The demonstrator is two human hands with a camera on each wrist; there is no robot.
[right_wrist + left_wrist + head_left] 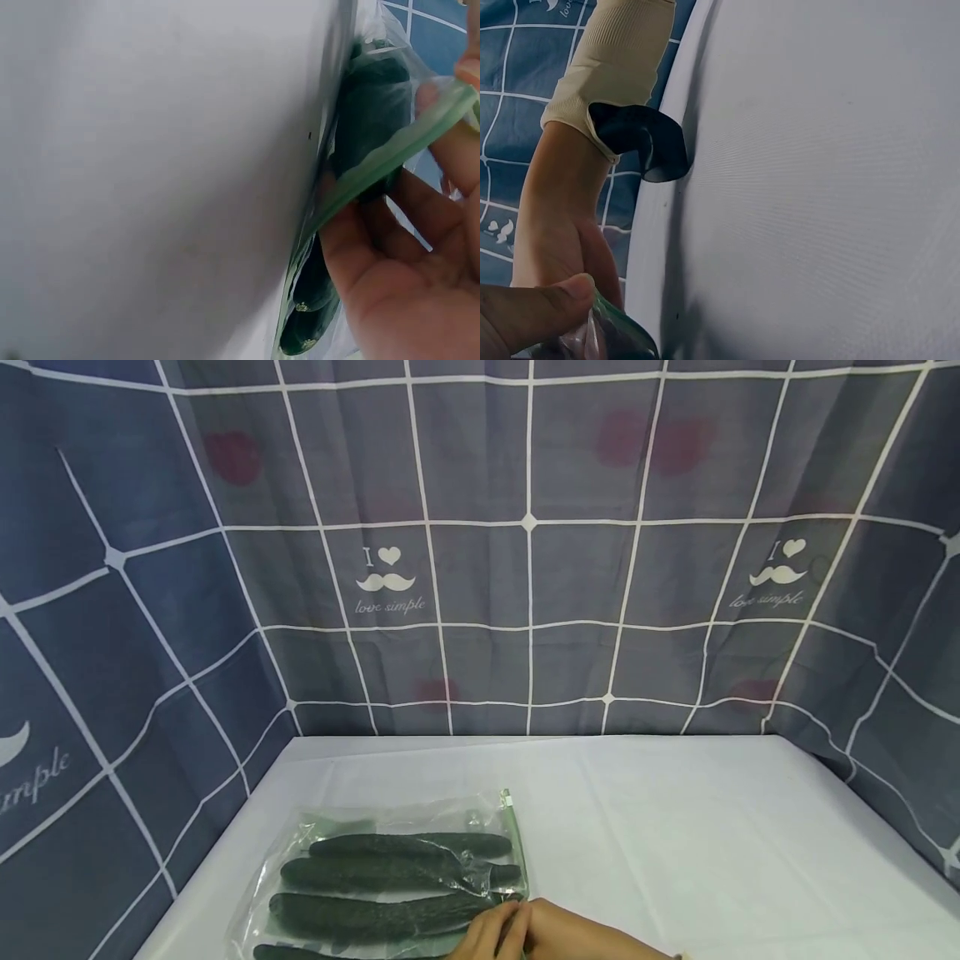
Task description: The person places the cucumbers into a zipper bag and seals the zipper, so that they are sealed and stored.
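Several dark green cucumbers (375,917) lie side by side in a clear zip bag (405,816) with a green zip strip (390,154) along its mouth. My left hand (491,933) pinches the bag's edge at the strip. In the left wrist view, the left thumb (551,304) presses on that edge. My right hand (405,277) reaches through the bag's mouth, its fingers and thumb round the near end of a cucumber (371,112). Two more cucumber ends (304,337) show below it in the bag. The right fingertips are partly hidden behind the strip and the cucumber.
The bag lies on the left part of a table with a white cloth (675,843). Dark checked curtains (480,568) stand behind it and on both sides. A beige sleeve (626,52) and a black curved mount (656,142) are on the right forearm.
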